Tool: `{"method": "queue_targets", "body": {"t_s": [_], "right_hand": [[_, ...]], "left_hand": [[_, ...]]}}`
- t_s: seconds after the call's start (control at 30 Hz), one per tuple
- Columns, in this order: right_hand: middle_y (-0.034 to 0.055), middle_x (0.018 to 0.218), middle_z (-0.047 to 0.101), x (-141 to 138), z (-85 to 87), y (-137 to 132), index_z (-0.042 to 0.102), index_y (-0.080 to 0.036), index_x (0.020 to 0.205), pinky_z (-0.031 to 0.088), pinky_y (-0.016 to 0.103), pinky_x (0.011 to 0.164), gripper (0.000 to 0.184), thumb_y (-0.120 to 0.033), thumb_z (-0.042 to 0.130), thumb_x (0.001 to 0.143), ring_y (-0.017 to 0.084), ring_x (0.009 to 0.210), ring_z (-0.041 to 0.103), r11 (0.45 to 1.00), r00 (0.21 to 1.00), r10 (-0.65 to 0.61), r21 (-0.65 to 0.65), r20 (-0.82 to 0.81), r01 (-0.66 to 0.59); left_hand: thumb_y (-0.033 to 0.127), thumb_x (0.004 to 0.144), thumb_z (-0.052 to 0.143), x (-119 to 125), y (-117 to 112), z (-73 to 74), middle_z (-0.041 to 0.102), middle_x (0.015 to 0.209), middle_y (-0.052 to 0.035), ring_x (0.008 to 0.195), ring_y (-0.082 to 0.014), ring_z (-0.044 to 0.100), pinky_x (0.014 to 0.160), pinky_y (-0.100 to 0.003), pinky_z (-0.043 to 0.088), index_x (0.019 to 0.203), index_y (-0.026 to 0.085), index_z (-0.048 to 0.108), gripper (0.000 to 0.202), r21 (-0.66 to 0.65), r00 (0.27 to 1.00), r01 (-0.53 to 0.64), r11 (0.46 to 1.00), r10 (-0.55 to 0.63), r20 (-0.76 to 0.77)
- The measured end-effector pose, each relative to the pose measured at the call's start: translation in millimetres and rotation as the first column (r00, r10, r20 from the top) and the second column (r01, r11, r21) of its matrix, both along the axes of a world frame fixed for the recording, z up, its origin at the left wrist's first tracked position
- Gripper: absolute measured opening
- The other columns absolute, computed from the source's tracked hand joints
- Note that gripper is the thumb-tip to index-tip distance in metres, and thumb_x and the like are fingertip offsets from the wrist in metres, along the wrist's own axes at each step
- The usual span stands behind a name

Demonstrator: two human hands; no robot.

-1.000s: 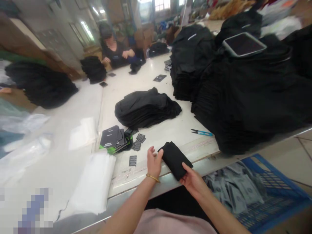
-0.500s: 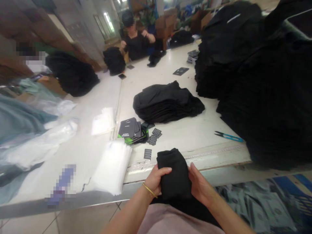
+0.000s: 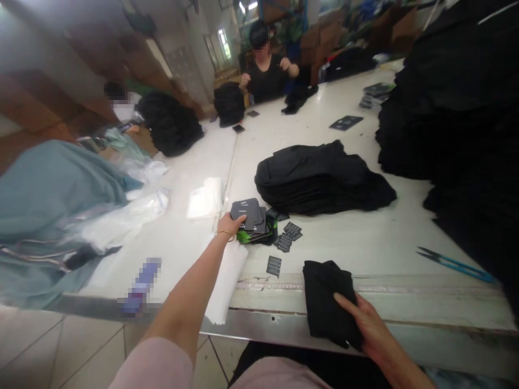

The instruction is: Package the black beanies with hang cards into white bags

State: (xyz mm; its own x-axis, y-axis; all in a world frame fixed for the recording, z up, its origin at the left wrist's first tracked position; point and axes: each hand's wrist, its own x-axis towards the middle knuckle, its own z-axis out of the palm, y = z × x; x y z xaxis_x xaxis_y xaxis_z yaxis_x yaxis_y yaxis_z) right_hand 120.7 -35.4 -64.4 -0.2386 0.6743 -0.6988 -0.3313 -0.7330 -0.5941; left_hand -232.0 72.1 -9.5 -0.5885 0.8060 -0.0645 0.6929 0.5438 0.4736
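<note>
My left hand (image 3: 231, 226) reaches forward, its fingers on a stack of black card tags (image 3: 248, 216) with a green edge beneath. I cannot tell whether they grip the stack. A folded black garment (image 3: 327, 302) lies at the table's near edge, and my right hand (image 3: 363, 321) holds its right side. Several loose black tag strips (image 3: 284, 243) lie between the stack and the garment. My left forearm passes over a white plastic bag (image 3: 227, 286).
The white table (image 3: 365, 254) has a measuring strip (image 3: 267, 285) along its edge. A low black garment pile (image 3: 320, 178) and a tall one (image 3: 458, 124) stand beyond, with blue-handled snips (image 3: 456, 266) at right. A co-worker (image 3: 265, 75) sits across. Teal cloth (image 3: 52, 200) lies at left.
My left hand has left the garment and stretched forward to the tag stack. The garment now lies on the table under my right hand. The view has swung, shifting the scene rightward.
</note>
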Motion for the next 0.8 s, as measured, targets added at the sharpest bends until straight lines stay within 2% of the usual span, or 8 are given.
{"method": "queue_targets", "body": {"t_s": [0.17,0.23,0.33,0.4,0.53,0.6,0.7,0.8], "right_hand": [[0.0069,0.099,0.070,-5,-7.6,-1,0.057,-0.020,0.109,0.052,0.036,0.078,0.048,-0.031,0.071,0.065,0.024,0.084,0.066,0.998,0.999,0.050,0.039,-0.014,-0.050],[0.0066,0.100,0.069,-12,-8.5,0,0.058,-0.019,0.107,0.051,0.037,0.082,0.047,-0.033,0.071,0.064,0.024,0.089,0.065,0.994,0.999,0.036,0.099,0.023,-0.038],[0.0064,0.104,0.068,-29,-7.3,1,0.059,-0.019,0.106,0.047,0.037,0.089,0.045,-0.038,0.069,0.067,0.024,0.096,0.062,0.983,0.999,0.013,0.181,0.038,-0.020],[0.0068,0.107,0.067,-39,-4.4,-2,0.059,-0.019,0.107,0.046,0.037,0.090,0.044,-0.046,0.061,0.072,0.024,0.100,0.060,0.980,1.000,0.010,0.198,-0.022,-0.006],[0.0067,0.108,0.066,-39,1.0,-13,0.057,-0.019,0.111,0.047,0.037,0.087,0.050,-0.049,0.060,0.072,0.024,0.101,0.060,0.969,0.999,0.049,0.242,-0.012,-0.044],[0.0058,0.106,0.067,-28,-0.3,-16,0.056,-0.019,0.113,0.049,0.037,0.084,0.054,-0.042,0.067,0.066,0.025,0.098,0.061,0.965,0.995,0.035,0.255,0.089,-0.056],[0.0058,0.100,0.069,-7,-6.9,-16,0.058,-0.017,0.108,0.051,0.037,0.079,0.052,-0.041,0.070,0.063,0.026,0.091,0.063,0.973,0.983,-0.017,0.230,0.183,-0.026],[0.0048,0.093,0.070,5,-11.0,-13,0.059,-0.018,0.105,0.051,0.037,0.077,0.049,-0.040,0.070,0.063,0.026,0.086,0.064,0.979,0.981,-0.037,0.206,0.191,-0.003]], "left_hand": [[0.033,0.073,0.061,16,-18,6.9,0.054,0.120,-0.0132,0.113,-0.0266,0.048,0.097,-0.039,0.036,0.118,0.014,0.045,0.051,0.284,0.992,0.092,0.955,-0.063,-0.108],[0.030,0.076,0.056,40,-38,6.6,0.062,0.107,-0.0088,0.099,-0.0225,0.058,0.089,-0.036,0.043,0.110,0.016,0.049,0.038,0.345,0.981,0.092,0.934,-0.145,0.130],[0.032,0.076,0.055,96,-78,-11.2,0.066,0.093,-0.0062,0.082,-0.0187,0.063,0.076,-0.032,0.050,0.100,0.016,0.049,0.030,0.343,0.749,0.095,0.934,-0.294,0.594],[0.033,0.074,0.058,134,-108,-29.1,0.066,0.089,-0.0057,0.080,-0.0182,0.062,0.073,-0.032,0.050,0.095,0.016,0.048,0.029,0.304,0.666,0.064,0.950,-0.267,0.696],[0.034,0.076,0.057,170,-142,-49.6,0.065,0.087,-0.0048,0.081,-0.0175,0.061,0.075,-0.031,0.049,0.092,0.017,0.052,0.024,0.230,0.755,0.120,0.966,-0.239,0.611],[0.037,0.080,0.052,162,-142,-50.6,0.065,0.091,-0.0055,0.084,-0.0180,0.061,0.075,-0.031,0.049,0.097,0.017,0.053,0.025,0.220,0.802,0.199,0.955,-0.288,0.523],[0.030,0.083,0.048,137,-131,-54.7,0.060,0.112,-0.0095,0.106,-0.0221,0.053,0.090,-0.038,0.043,0.111,0.017,0.051,0.031,0.226,0.914,0.291,0.930,-0.340,0.220],[0.021,0.081,0.051,119,-122,-66.9,0.056,0.120,-0.0103,0.119,-0.0251,0.043,0.101,-0.044,0.032,0.118,0.018,0.050,0.037,0.115,0.911,0.411,0.905,-0.412,-0.016]]}}
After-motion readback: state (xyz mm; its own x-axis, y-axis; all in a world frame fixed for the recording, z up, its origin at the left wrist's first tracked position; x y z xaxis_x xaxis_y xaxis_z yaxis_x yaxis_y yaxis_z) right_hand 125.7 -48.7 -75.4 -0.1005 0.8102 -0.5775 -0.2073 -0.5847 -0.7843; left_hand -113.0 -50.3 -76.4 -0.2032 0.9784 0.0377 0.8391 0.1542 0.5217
